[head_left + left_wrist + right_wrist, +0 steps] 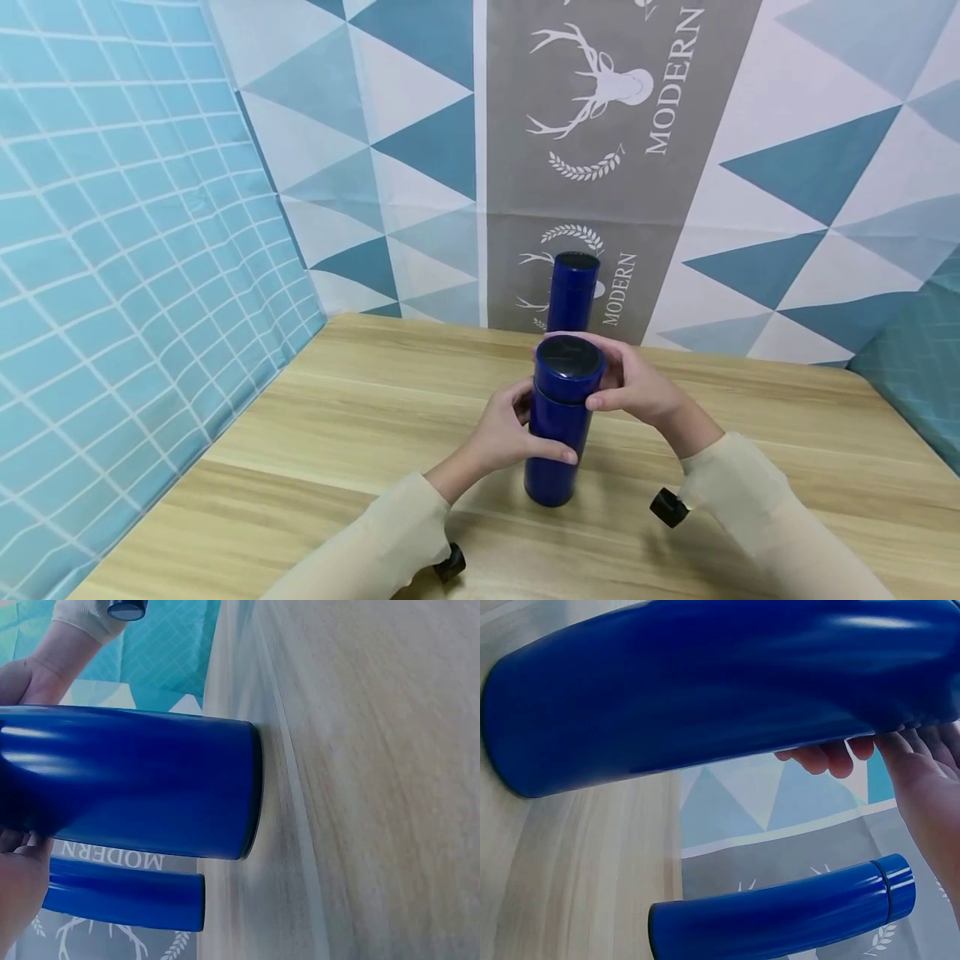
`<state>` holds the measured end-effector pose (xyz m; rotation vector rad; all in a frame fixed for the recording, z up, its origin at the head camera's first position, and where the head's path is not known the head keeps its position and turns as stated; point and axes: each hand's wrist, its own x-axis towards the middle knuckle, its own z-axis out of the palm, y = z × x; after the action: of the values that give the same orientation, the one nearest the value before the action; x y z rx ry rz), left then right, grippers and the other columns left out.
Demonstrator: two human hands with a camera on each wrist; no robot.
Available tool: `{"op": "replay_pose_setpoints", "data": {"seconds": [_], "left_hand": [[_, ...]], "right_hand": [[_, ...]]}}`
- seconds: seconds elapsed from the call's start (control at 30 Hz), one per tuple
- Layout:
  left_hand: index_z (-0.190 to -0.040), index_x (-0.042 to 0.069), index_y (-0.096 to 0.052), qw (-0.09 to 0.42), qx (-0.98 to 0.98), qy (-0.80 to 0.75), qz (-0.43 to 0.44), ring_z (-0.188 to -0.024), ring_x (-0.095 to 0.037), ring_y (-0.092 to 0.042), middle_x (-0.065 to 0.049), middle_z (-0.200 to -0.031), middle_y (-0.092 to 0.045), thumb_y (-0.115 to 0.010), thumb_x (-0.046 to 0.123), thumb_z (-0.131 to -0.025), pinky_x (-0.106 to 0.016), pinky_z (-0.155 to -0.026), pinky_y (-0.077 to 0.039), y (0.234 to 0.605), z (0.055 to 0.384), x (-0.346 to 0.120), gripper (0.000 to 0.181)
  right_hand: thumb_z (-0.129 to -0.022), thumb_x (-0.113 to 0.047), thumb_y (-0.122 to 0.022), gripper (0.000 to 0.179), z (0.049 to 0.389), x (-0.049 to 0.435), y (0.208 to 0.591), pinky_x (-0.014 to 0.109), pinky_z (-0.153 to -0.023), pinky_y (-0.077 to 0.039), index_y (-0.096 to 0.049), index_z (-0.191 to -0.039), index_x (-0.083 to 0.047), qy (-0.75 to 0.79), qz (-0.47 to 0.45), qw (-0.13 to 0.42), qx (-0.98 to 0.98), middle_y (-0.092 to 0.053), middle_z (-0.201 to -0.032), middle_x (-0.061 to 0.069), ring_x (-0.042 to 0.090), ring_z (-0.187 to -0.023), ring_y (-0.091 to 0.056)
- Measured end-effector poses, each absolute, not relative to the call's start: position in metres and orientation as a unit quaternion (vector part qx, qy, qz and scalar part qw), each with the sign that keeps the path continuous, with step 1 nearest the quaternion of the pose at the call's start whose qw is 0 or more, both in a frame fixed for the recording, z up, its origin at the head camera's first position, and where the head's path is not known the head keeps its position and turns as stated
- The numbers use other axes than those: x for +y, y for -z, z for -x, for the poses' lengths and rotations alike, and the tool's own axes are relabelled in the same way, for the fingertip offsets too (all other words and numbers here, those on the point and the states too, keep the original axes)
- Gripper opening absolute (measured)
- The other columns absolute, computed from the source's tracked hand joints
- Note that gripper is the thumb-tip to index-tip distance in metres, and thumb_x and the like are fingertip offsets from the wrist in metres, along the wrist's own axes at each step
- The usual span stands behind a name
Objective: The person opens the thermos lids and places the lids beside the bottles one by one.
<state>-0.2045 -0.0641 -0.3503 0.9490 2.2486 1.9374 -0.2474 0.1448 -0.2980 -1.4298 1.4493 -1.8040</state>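
Observation:
A dark blue thermos flask [558, 421] with a black-topped lid [570, 357] stands upright on the wooden table, close in front of me. My left hand [510, 429] grips its body from the left, thumb across the front and fingers wrapped behind. Higher up, my right hand [637, 383] holds the flask around the lid, with the thumb near the seam below it; some of its fingers are hidden behind. The left wrist view shows the flask's base [232, 787] at the tabletop. Seen from the right wrist, the smooth blue body [705, 690] fills the upper part.
Behind the held flask stands a second blue flask [572, 296], upright near the wall. A patterned wall covering [427, 167] rises at the table's back edge, and a blue tiled-print sheet [135, 208] borders the left. The wood-grain table [337, 433] spreads around both hands.

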Motion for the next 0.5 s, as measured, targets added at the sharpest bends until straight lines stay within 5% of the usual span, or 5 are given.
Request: {"op": "replay_pose_setpoints", "data": {"seconds": [0.5], "left_hand": [[-0.127, 0.013, -0.058, 0.014, 0.731, -0.617, -0.290, -0.103, -0.009, -0.066, -0.010, -0.123, -0.066, -0.085, 0.016, -0.070, -0.025, -0.091, -0.053, 0.3469, 0.2024, -0.0648, 0.064]], "right_hand": [[-0.085, -0.004, -0.070, 0.060, 0.2455, 0.1437, 0.2979, 0.031, -0.098, -0.052, -0.044, -0.140, -0.006, 0.665, 0.513, 0.172, 0.514, -0.060, -0.134, 0.004, 0.015, -0.118, -0.062]]}}
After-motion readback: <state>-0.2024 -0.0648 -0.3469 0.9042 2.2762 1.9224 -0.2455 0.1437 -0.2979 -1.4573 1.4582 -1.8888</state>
